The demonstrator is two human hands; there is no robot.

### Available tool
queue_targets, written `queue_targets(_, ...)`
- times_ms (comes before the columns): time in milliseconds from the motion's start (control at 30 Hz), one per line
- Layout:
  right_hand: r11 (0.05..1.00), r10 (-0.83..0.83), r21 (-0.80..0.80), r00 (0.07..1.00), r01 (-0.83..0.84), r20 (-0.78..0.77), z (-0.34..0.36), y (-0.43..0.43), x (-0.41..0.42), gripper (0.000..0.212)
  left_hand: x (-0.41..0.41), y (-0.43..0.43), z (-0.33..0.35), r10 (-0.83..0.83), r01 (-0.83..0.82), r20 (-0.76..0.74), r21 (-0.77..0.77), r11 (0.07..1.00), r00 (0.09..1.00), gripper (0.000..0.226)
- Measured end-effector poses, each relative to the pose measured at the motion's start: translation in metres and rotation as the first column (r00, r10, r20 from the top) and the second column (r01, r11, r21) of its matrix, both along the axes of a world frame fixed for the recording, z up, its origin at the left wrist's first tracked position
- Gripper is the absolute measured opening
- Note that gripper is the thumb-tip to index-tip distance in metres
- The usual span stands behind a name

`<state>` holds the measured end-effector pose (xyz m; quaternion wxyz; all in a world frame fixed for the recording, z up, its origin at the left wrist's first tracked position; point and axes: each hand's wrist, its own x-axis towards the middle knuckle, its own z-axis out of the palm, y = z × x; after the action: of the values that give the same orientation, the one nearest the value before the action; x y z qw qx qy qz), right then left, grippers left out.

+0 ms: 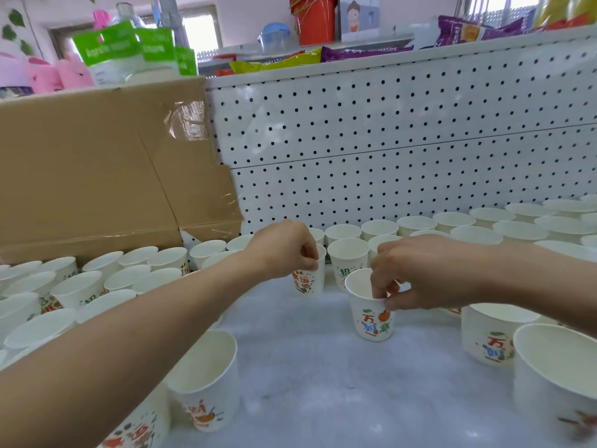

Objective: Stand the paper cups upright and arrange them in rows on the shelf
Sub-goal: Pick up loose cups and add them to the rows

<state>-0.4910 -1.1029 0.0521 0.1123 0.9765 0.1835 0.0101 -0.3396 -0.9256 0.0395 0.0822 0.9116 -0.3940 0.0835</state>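
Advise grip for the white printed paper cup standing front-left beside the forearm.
Pinch the rim of the white printed paper cup from above on its right side, one of the fingers inside, thumb outside. It stands upright, mouth open, with bare shelf to its right; the left forearm crosses its left.

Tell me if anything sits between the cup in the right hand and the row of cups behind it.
Nothing visible does. The right hand pinches the cup by its rim; the nearest row cup stands directly behind it, with no object showing between them.
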Motion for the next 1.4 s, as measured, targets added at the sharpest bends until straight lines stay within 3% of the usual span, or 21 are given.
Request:
queue_targets(133,1.000,-0.005,0.026,1.000,0.005,-0.007,0.002,0.004,-0.001,0.016,-0.004,0.005,0.006,0.010,-0.011,-0.019,-0.053,0.999,1.000,0.020)
queue_targets(300,0.999,0.004,0.051,1.000,-0.003,-0.022,0.000,0.007,0.000,0.016,-0.009,0.007,0.009,0.034,-0.032,-0.068,0.037,0.999,0.997,0.020)
queue_targets(467,0.997,0.014,0.070,1.000,-0.013,-0.017,-0.004,0.006,0.000,0.017,-0.013,0.000,0.005,0.055,-0.055,-0.049,0.011,0.998,0.997,0.021)
queue_targets(700,0.988,-0.001,0.156,1.000,0.001,-0.003,-0.003,0.003,-0.006,0.015,-0.064,0.039,0.035,0.039,-0.081,-0.156,-0.271,0.959,0.987,0.029)
queue_targets(800,0.985,0.026,0.171,1.000,-0.027,0.004,-0.004,0.006,-0.008,0.011,-0.101,0.082,0.038,0.073,-0.127,-0.173,-0.323,0.938,0.982,0.026)
queue_targets(900,0.967,0.074,0.246,0.997,-0.070,-0.010,-0.004,0.013,-0.013,0.006,-0.131,0.128,0.022,0.144,-0.204,-0.228,-0.264,0.943,0.963,0.044)
queue_targets(1000,0.946,0.087,0.316,0.995,-0.068,-0.047,-0.004,0.022,-0.020,0.002,-0.141,0.155,0.007,0.221,-0.247,-0.291,-0.054,0.967,0.931,0.078)
queue_targets(1067,0.942,0.089,0.331,0.994,-0.063,-0.063,-0.006,0.024,-0.022,0.003,-0.137,0.163,0.003,0.210,-0.198,-0.243,0.071,0.978,0.947,0.092)
queue_targets(1300,0.909,-0.066,0.403,0.992,0.105,-0.109,0.007,0.034,-0.025,0.064,-0.115,0.157,0.008,0.079,-0.054,-0.145,0.170,0.984,0.986,0.073)
queue_targets(1400,0.888,-0.143,0.413,0.976,0.201,-0.167,0.003,0.040,-0.020,0.073,-0.110,0.151,0.005,0.033,-0.001,-0.150,0.210,0.978,0.988,0.080)
